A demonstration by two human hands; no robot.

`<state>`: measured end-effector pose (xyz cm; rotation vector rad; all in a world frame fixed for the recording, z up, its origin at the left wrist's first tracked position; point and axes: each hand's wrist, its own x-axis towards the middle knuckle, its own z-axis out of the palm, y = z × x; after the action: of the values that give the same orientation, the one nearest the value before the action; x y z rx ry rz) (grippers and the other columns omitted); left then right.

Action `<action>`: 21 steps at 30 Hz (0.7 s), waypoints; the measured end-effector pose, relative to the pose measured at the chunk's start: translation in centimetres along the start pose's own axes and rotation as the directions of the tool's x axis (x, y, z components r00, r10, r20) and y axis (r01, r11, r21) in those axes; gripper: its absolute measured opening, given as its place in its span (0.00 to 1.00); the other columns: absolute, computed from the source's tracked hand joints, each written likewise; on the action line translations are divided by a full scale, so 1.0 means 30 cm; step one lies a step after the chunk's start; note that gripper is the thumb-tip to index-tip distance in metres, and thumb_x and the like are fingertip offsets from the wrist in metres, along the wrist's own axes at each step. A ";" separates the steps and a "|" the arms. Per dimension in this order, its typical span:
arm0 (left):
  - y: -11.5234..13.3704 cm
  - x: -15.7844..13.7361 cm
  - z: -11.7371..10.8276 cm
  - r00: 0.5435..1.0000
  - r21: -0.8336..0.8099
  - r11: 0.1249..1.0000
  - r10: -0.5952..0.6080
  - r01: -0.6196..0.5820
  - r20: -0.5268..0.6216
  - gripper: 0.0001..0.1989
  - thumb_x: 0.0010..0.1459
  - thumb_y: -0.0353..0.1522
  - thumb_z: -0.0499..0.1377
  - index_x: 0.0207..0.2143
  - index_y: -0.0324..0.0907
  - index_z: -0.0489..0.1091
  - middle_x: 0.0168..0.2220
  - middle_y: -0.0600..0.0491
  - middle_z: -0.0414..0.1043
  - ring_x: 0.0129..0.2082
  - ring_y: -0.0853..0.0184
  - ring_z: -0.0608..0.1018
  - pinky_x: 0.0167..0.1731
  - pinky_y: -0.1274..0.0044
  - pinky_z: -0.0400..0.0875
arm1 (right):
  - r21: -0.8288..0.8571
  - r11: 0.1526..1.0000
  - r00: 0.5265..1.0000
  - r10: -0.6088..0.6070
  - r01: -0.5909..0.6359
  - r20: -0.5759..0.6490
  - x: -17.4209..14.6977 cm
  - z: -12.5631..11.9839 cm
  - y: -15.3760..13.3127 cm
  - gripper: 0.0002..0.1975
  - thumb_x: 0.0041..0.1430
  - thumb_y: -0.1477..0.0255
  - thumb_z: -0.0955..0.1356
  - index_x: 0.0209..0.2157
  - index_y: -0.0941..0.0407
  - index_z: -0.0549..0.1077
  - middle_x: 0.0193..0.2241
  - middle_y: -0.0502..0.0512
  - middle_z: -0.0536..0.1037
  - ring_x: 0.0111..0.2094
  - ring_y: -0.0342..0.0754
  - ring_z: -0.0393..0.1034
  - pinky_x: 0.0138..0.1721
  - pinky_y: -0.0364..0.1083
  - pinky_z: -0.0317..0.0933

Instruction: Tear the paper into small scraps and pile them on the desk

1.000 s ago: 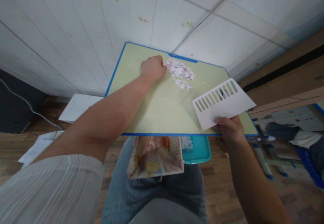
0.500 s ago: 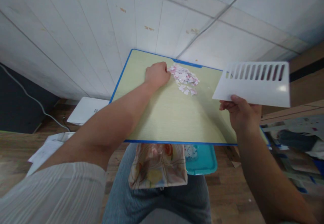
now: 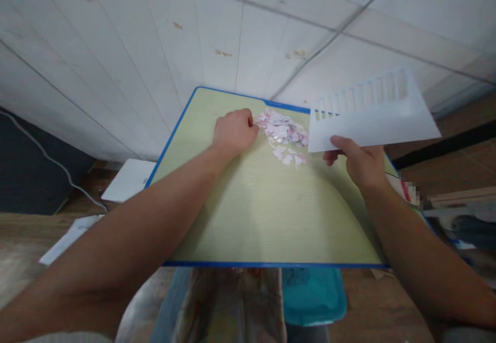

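Note:
My right hand (image 3: 358, 162) grips a white flat sheet (image 3: 368, 123) by its lower edge, thumb on top. A row of slots runs along the sheet's far edge, and it is raised over the right part of the yellow-green tabletop (image 3: 256, 214). A heap of small white and pink cut-out pieces (image 3: 281, 128) lies near the table's far edge. At the heap's left side rests my left hand (image 3: 235, 132), closed, its fingers curled and touching or nearly touching the pieces. Whatever those fingers may hold is hidden.
Beneath the table's near edge are a teal tray (image 3: 315, 301) and a patterned cloth (image 3: 232, 307) on my lap. White panelled wall (image 3: 217, 28) borders the far side, with a grey cable (image 3: 310, 66) on it. A white flat object (image 3: 127, 180) lies at left.
My right hand has shifted left with the slotted sheet, which is now tilted and closer to the heap. The left hand stays by the heap, while the whole view has shifted.

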<state>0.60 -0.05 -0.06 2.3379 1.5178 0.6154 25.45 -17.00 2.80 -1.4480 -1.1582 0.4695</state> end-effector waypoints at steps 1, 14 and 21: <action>0.001 0.000 -0.002 1.000 0.009 1.000 0.001 -0.001 0.001 0.11 0.71 0.34 0.63 0.48 0.48 0.86 0.52 0.44 0.90 0.56 0.46 0.88 0.57 0.61 0.79 | -0.027 1.000 0.999 0.009 -0.008 0.037 -0.001 -0.019 -0.004 0.15 0.55 0.60 0.83 0.24 0.51 0.80 0.20 0.53 0.80 0.18 0.50 0.71 0.20 0.51 0.68; -0.002 0.000 -0.019 0.999 -0.010 0.999 -0.038 0.038 0.007 0.07 0.68 0.34 0.64 0.44 0.48 0.84 0.50 0.45 0.90 0.54 0.46 0.88 0.58 0.61 0.80 | -0.297 0.955 0.955 0.111 -0.025 0.275 0.024 -0.077 0.024 0.24 0.62 0.50 0.82 0.22 0.49 0.80 0.21 0.55 0.83 0.22 0.51 0.76 0.25 0.50 0.75; -0.004 -0.001 -0.018 0.999 -0.007 0.999 -0.038 0.039 0.011 0.07 0.70 0.34 0.64 0.43 0.50 0.84 0.51 0.46 0.90 0.55 0.47 0.87 0.58 0.62 0.80 | -0.135 0.991 0.949 0.031 0.012 0.314 0.020 -0.058 0.041 0.22 0.61 0.52 0.82 0.22 0.51 0.83 0.19 0.56 0.82 0.18 0.50 0.74 0.20 0.49 0.72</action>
<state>0.23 -0.02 0.36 2.2973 1.5494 0.5971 27.62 -17.20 2.31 -1.5321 -1.4612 0.6584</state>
